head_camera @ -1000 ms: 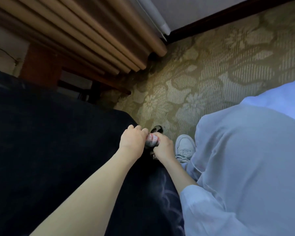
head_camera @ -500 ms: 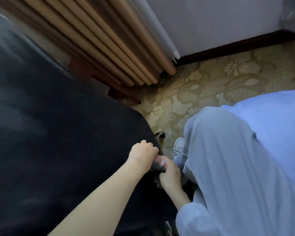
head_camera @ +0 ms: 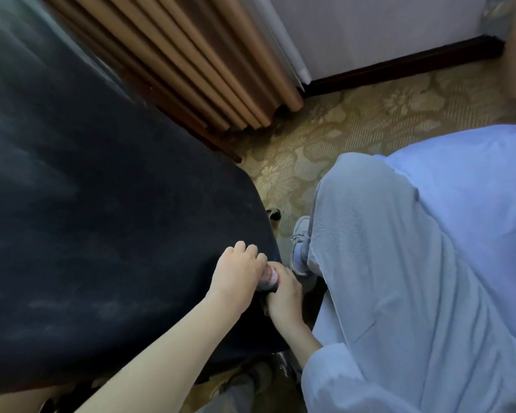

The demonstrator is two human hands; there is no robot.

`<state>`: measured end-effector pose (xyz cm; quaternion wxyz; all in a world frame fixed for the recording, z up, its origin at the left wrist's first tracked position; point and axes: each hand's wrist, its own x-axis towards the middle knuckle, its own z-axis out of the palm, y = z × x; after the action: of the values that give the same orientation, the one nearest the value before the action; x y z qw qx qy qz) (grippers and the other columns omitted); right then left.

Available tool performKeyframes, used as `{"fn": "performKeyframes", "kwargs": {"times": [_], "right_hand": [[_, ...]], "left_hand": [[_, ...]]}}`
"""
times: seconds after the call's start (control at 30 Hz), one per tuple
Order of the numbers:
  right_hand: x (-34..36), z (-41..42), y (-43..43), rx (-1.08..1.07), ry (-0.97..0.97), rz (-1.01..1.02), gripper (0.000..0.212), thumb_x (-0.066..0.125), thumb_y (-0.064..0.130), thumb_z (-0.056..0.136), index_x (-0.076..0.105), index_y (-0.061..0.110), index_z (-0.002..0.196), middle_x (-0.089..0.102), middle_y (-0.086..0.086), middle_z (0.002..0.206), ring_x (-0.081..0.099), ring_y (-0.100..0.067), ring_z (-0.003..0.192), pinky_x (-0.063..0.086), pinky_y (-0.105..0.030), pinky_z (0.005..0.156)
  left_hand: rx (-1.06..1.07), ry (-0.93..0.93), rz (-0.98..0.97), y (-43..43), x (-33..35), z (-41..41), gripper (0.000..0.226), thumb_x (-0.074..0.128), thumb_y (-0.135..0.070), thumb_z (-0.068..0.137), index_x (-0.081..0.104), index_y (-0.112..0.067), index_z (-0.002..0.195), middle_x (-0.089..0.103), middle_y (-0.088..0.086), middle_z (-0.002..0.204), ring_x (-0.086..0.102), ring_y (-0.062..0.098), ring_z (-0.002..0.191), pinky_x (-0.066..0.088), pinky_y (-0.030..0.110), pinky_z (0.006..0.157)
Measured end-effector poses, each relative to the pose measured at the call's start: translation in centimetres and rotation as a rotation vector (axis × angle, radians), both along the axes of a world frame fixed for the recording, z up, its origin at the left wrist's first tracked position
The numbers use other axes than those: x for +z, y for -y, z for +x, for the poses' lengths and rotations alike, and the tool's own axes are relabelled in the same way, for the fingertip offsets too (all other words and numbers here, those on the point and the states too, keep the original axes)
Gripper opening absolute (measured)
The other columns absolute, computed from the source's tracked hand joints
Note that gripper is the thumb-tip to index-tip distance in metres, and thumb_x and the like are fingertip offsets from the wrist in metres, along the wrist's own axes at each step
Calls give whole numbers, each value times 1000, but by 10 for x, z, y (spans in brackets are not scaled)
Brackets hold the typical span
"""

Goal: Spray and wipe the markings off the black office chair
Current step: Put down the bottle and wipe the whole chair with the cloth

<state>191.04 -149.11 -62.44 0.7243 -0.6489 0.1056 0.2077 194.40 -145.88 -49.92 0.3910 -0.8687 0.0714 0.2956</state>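
On left, black office chair (head_camera: 116, 234) seat, faint grey smudges showing. At its near edge, left hand (head_camera: 239, 274) and right hand (head_camera: 283, 298) together, both clamped on small pinkish object (head_camera: 270, 275); cloth or bottle, cannot tell. Risk: cramped grip slips, object drops onto carpet (head_camera: 310, 138).

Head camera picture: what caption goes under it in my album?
Left hand and right hand hold a small pink-and-grey bundle at the edge of the black fabric chair seat.

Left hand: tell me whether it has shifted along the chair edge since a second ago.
Yes. The left hand, gripping a pale item, has drawn back along the edge of the black chair, away from the caster, toward the person.
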Motion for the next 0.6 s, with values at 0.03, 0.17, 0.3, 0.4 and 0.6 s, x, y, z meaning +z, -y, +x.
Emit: {"fn": "performKeyframes", "kwargs": {"times": [0.03, 0.17, 0.3, 0.4, 0.6], "right_hand": [[-2, 6, -2, -31, -27, 19, 26, 49, 3, 91, 66, 16, 106, 63, -4, 106, 58, -11, 88, 43, -9, 67], [-19, 37, -13, -9, -25, -52, 36, 55, -5, 85, 64, 18, 111, 61, -2, 108, 50, -8, 89, 38, -17, 76], [-38, 74, -29, -73, -69, -96, 32, 49, -2, 85, 66, 16, 105, 61, -1, 106, 54, -8, 84, 38, -9, 72], [-56, 112, -38, -31, -96, -102, 29, 48, 6, 80, 68, 20, 96, 65, -2, 97, 56, -17, 87, 45, -24, 75], [-73, 168, -46, 114, -64, -133, 44, 44, -6, 77, 66, 24, 99, 65, -4, 90, 55, -20, 79, 40, -26, 57]], "left_hand": [[5, 6, -7, -2, -5, 7, 47, 61, -15, 86, 39, -15, 128, 44, 3, 123, 41, 22, 111, 35, 29, 86], [19, 6, -24, -13, -29, 41, 42, 59, -16, 88, 40, -15, 125, 45, 3, 120, 42, 22, 109, 34, 28, 83], [36, -8, -58, -28, -51, 85, 41, 58, -14, 88, 42, -17, 125, 46, 2, 121, 43, 22, 112, 36, 28, 86], [75, -12, -93, -38, -68, 119, 38, 55, -11, 90, 44, -16, 125, 48, 3, 124, 43, 22, 114, 37, 28, 88], [132, -22, -63, -54, -84, 167, 42, 56, -7, 89, 43, -14, 128, 48, 4, 126, 43, 22, 116, 37, 26, 79]]}}
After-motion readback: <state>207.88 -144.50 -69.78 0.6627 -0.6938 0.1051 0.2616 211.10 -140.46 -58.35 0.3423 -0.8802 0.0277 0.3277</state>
